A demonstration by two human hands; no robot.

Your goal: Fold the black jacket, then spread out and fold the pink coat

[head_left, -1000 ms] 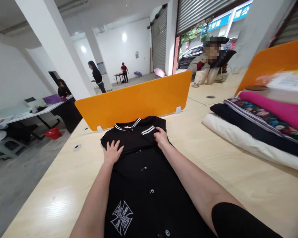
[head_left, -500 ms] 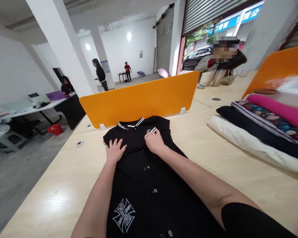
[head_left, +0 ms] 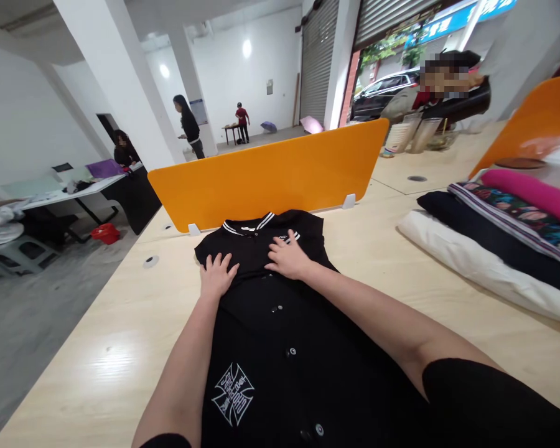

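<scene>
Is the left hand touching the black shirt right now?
Touching: the head view shows the left hand spread on the upper part of the black shirt.

On the black shirt, near left, "CHOPPERS" can be made out in the white cross emblem; smaller letters unclear. On the blue sign, far right, 管理 is readable; remainder partly hidden.

The shirt is cut off at six o'clock! Its chest stripes are partly covered by the right hand from seven. At three, the pile is clipped; at two, a head is blurred; at eleven, a far table is too small to be read.
</scene>
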